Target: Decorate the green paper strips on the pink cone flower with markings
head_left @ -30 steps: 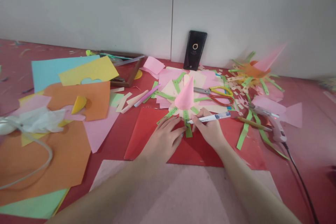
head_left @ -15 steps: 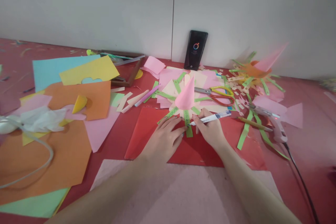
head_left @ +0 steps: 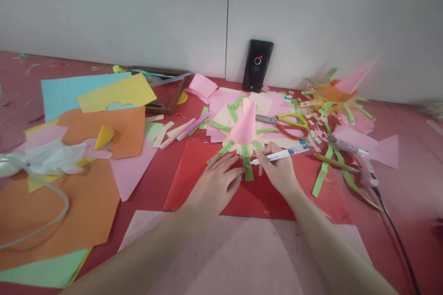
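Note:
A pink paper cone [head_left: 243,125] stands on a cream paper base with green paper strips spreading out from it. Dark marks run along the front green strip [head_left: 248,161], which points toward me over a red sheet [head_left: 194,179]. My left hand [head_left: 219,177] lies flat with its fingers stretched out, fingertips at the left edge of that strip and on the neighbouring marked strip [head_left: 226,147]. In my right hand [head_left: 279,170] is a white marker pen [head_left: 281,154], gripped between thumb and fingers. Its tip is at the front strip's right side; whether it touches cannot be made out.
Scissors [head_left: 292,125] with yellow and red handles lie behind my right hand. A glue gun [head_left: 367,170] with a black cord rests at right, near a second cone figure [head_left: 341,92]. A phone [head_left: 258,65] leans on the wall. Coloured sheets [head_left: 90,193] cover the left.
The marker pen has moved slightly, its cap end a little further right and up. My left hand and the paper figure keep nearly the same place.

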Motion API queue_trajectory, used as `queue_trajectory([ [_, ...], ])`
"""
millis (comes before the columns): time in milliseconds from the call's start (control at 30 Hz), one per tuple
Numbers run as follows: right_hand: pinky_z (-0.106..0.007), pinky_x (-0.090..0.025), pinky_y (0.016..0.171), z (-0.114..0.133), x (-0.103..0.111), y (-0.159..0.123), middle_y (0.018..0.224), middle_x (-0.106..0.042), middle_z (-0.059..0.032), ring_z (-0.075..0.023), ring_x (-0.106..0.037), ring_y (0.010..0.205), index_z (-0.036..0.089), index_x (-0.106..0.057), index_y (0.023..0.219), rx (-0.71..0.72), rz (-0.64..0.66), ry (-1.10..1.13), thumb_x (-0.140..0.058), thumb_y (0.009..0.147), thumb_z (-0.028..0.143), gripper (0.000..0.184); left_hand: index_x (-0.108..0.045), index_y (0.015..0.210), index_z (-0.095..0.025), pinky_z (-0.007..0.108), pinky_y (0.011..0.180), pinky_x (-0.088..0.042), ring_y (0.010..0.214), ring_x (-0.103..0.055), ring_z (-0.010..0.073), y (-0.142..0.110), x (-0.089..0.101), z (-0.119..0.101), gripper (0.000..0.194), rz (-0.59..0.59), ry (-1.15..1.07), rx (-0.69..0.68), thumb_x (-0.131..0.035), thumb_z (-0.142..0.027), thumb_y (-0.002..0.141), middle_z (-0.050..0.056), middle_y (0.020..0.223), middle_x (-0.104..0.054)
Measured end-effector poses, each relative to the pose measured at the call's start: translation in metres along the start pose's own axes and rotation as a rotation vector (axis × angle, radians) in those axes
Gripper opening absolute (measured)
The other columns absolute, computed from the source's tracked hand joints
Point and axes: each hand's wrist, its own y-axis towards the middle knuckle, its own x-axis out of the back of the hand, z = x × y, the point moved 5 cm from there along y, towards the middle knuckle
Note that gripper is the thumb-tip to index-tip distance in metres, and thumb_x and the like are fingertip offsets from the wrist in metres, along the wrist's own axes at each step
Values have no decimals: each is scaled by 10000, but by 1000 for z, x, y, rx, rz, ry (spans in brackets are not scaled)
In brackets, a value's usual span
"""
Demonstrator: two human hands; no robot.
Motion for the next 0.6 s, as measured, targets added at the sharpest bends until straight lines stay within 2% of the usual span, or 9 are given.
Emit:
queue_trajectory([
  [200,-229,-380,503,1,-4,-1,435,-449,64,-97,-454,433,220,-346,575,12,60,4,-502,820,302,301,-662,882,-210,461,1011,-382,1156,-489,226,1,2,-2,198,-17,-36,-6,-471,-197,835,52,1134,-609],
  [400,-224,-354,475,1,-2,0,407,-430,77,-94,-431,406,222,-350,588,-10,31,-18,-495,817,286,279,-661,880,-218,454,1006,-390,1151,-494,220,1,4,-2,199,-34,-29,-13,-470,-187,835,41,1135,-608],
  [600,-229,-362,492,-2,-6,0,435,-435,69,-97,-440,441,222,-338,584,-14,82,24,-501,806,263,278,-663,866,-203,455,1015,-379,1154,-491,222,1,3,-1,206,-14,-37,-9,-458,-193,844,54,1127,-612],
])
